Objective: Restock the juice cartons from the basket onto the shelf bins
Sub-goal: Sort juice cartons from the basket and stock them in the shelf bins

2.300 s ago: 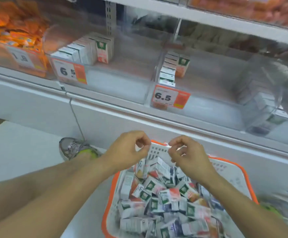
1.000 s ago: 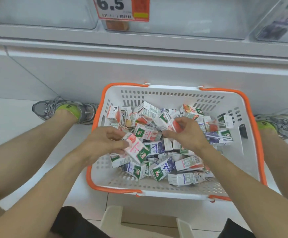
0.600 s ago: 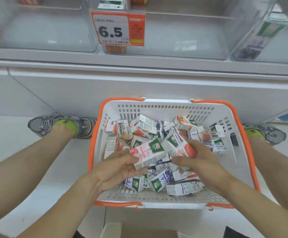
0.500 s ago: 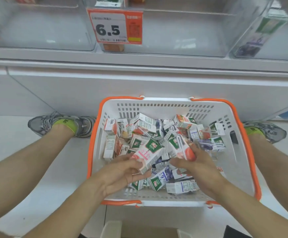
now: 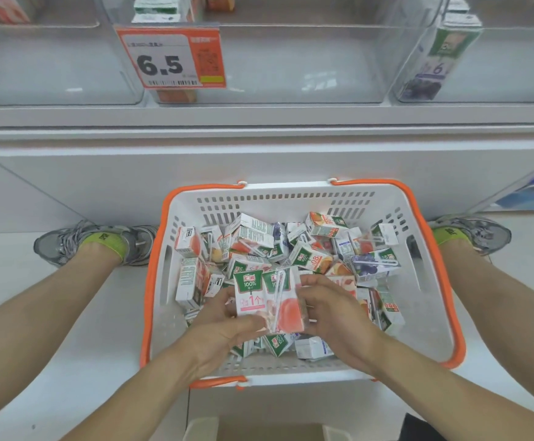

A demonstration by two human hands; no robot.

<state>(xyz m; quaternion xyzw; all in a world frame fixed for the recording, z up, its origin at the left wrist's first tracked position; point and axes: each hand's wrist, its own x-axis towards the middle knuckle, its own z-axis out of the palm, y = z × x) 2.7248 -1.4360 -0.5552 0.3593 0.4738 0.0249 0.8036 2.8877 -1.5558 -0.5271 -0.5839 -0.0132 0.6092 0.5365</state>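
both hands, left hand (image 5: pixel 224 329) and right hand (image 5: pixel 332 316), pinch two small pink-and-green juice cartons (image 5: pixel 267 299) side by side with curled fingers; they look light and stiff, best held by the flat sides.

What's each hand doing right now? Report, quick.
Left hand: closed on the pink juice carton.
Right hand: closed on the second pink carton beside it, above the basket.

The pale floor (image 5: pixel 68 361) carries the white, orange-rimmed basket (image 5: pixel 418 297), which sits under the fingers. Both grey shoes (image 5: pixel 94 243) rest on it too (one beyond the fingers on either side). Past the fingertips, the shelf (image 5: pixel 259 117) bears clear bins (image 5: pixel 291 68).
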